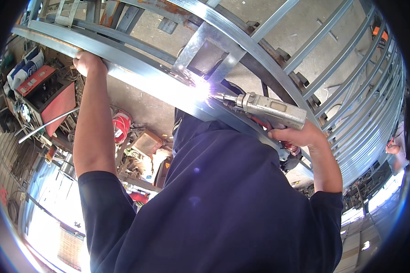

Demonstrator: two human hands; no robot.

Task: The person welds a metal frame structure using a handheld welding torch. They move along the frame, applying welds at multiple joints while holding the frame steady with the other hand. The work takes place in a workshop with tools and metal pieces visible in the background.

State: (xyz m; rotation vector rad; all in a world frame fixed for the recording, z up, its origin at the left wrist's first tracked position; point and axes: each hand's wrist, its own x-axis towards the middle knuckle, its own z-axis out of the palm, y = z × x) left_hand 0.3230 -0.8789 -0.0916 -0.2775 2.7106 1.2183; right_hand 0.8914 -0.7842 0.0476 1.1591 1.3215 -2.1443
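Observation:
My right hand is closed round the grip of a metal welding gun, part of its fingers hidden beneath the gun body. The gun's nozzle points left at a bright welding spark, whose glare washes out the metal around it. The spark sits where a long galvanized steel beam meets a square-cornered metal bracket. Farther left, my left hand is wrapped over the near edge of the same beam, its fingertips partly hidden.
Curved steel bars spread across the right. At left stand a red metal box and white-and-blue containers. Below the beam are a red spool and a cardboard box. Another person is at the far right.

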